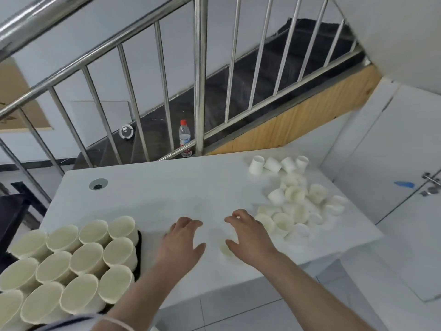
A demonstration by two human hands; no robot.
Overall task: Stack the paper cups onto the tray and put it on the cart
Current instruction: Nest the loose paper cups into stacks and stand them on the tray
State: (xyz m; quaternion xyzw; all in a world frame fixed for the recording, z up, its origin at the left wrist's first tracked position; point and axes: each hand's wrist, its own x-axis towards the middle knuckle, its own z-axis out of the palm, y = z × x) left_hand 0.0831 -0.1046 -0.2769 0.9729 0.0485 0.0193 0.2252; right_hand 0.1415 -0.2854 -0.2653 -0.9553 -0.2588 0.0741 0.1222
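Several cream paper cups (86, 261) stand mouth-up, packed close together on a black tray (139, 249) at the table's near left. A loose pile of paper cups (296, 206) lies at the right of the white table (167, 194), and a short row of cups (279, 163) stands behind it. My left hand (183, 240) hovers palm-down over the table, just right of the tray, fingers spread and empty. My right hand (250, 235) is spread beside the pile; a blurred single cup (225, 250) lies by its thumb, with no fingers wrapped around it.
A steel railing (200, 75) runs behind the table, with dark stairs and a water bottle (185, 137) beyond it. A round cable hole (97, 184) sits at the table's far left. A white door with a handle (430, 179) is at the right. A dark object (12, 211) stands left of the table.
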